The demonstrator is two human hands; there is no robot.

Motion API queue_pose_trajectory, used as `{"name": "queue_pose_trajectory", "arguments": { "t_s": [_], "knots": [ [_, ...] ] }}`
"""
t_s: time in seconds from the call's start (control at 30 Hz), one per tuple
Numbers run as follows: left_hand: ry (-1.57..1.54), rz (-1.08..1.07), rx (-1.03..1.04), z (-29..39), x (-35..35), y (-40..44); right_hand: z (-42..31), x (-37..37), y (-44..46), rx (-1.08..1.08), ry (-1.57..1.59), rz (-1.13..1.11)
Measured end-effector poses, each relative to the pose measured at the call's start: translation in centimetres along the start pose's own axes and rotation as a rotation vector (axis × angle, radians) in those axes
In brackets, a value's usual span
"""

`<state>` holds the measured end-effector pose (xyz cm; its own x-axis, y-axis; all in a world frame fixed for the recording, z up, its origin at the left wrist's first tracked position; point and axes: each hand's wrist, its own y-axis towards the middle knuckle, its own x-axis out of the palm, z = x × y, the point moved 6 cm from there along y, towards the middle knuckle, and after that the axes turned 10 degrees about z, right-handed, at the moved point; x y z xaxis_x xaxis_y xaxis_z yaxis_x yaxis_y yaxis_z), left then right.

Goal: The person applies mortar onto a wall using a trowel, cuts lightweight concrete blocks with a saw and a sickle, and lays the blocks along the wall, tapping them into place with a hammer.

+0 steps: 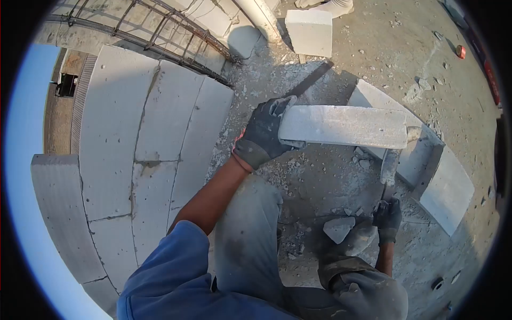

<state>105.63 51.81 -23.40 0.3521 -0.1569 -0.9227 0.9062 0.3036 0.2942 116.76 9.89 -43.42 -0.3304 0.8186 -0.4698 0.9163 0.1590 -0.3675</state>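
My left hand point(265, 130), in a dark grey work glove, grips the left end of a white aerated concrete block point(344, 126). The block lies crosswise in front of me. Low on the right, my right hand point(388, 217), also gloved, is closed around the handle of a hand tool with a curved, dust-coated blade point(390, 166). Its blade points up toward the block's right end, just below it. I cannot tell whether they touch. A broken block piece point(338, 229) sits on the ground left of my right hand.
A wall of white blocks point(160, 128) stands at left, with a steel rebar cage point(160, 32) above it. More blocks point(445, 186) lie at right, and another block point(309, 33) stands at the top near a person's foot point(336, 6). Rubble covers the concrete floor point(405, 48).
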Motion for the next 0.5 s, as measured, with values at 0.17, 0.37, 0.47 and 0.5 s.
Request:
{"name": "queue_pose_trajectory", "arguments": {
  "t_s": [0.17, 0.37, 0.47, 0.5],
  "knots": [
    [0.081, -0.149, 0.238, 4.6, 1.3, 4.1, 2.5, -1.2, 2.2, -0.169, -0.251, -0.024],
    [0.030, -0.294, 0.152, 8.2, 2.7, 7.9, 1.7, -1.6, 3.5, -0.478, -0.543, -0.074],
    [0.001, -0.146, -0.107, 7.2, 4.1, 6.3, -1.5, -2.9, 3.4, -0.590, -0.649, -0.146],
    [0.015, -0.083, -0.202, 6.6, 3.8, 4.7, -2.9, -3.9, 3.3, -0.620, -0.681, -0.183]
  ]
}}
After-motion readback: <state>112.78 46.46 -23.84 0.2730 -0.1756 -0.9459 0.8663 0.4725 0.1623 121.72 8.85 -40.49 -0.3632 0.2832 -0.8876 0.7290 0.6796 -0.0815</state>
